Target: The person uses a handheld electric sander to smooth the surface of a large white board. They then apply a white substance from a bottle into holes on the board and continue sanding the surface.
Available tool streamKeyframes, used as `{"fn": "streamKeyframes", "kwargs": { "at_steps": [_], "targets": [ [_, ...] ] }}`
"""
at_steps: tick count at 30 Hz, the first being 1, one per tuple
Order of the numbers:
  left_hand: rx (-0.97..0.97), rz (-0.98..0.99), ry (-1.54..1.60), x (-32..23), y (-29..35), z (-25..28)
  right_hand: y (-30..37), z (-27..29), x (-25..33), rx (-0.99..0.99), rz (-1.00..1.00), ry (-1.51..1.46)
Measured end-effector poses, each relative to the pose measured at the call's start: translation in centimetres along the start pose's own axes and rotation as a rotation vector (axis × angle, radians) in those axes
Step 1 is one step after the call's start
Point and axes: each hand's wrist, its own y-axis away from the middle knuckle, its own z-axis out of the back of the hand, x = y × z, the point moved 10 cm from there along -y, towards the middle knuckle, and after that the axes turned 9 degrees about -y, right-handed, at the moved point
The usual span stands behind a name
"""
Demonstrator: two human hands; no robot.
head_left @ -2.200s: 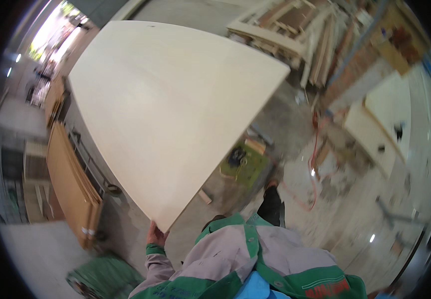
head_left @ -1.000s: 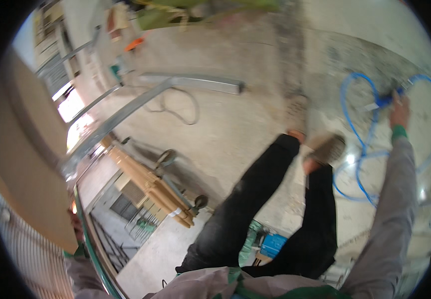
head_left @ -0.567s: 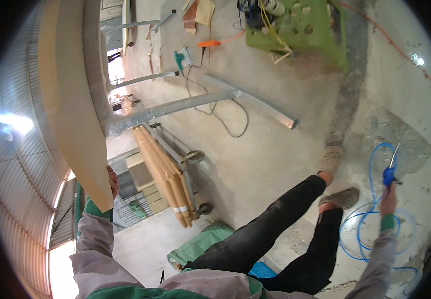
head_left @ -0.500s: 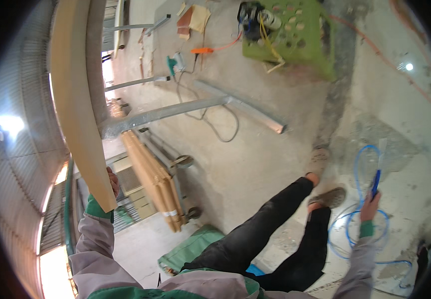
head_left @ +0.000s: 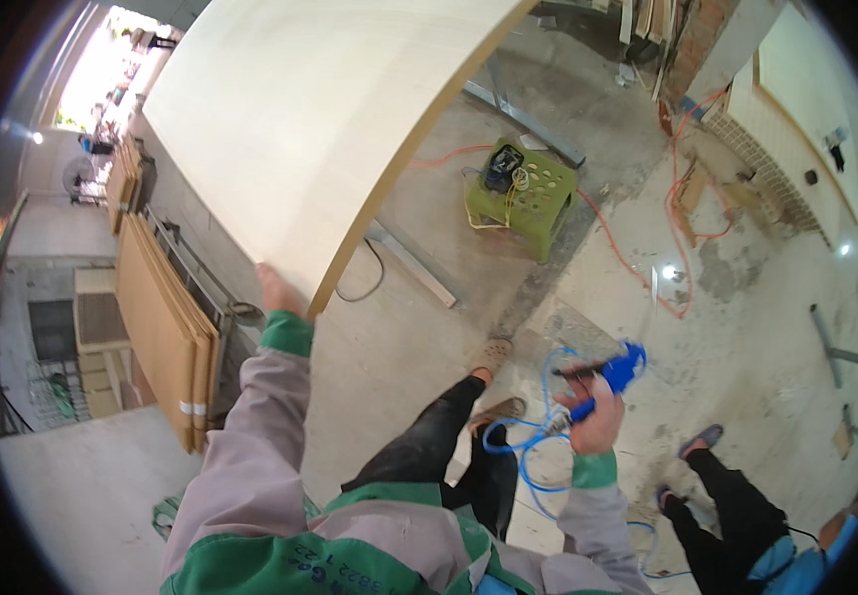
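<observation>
My left hand [head_left: 280, 296] grips the near corner of a large cream-coloured panel [head_left: 290, 109], with part of its fingers hidden at the edge. The panel's broad, smooth face stretches away toward the far side. Held up off to the right, my right hand [head_left: 596, 416] is closed around a blue air blow gun [head_left: 623, 368]. A thin blue hose [head_left: 523, 451] runs from the gun in loops below that hand.
A green perforated plastic stool [head_left: 538, 203] carries a black device [head_left: 501, 169]. Brown boards [head_left: 156, 317] lean on a wheeled rack at left. Metal bars [head_left: 414, 263] show beneath the panel. Orange cable [head_left: 632, 263] crosses the floor. Another person's legs [head_left: 732, 496] are at lower right.
The panel, seen nearly edge-on before, now shows its broad face. My right hand has come up and inward with the blow gun. The view has shifted, and another person shows at lower right.
</observation>
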Motion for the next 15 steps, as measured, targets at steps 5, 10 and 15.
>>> {"fn": "streamKeyframes", "kwargs": {
  "at_steps": [5, 10, 15],
  "targets": [
    [0.284, 0.497, 0.193, 0.6, 13.8, -4.8, 4.8, -15.4, 0.6, 0.309, -0.106, 0.313],
    [0.727, 0.554, 0.077, -5.7, 32.9, -5.4, 13.2, -18.7, -2.6, 0.458, -0.092, 0.962],
    [0.716, 0.675, 0.352, -9.1, 37.6, -3.3, 21.2, -23.7, -0.4, 0.919, 0.616, 1.383]
  ]
}}
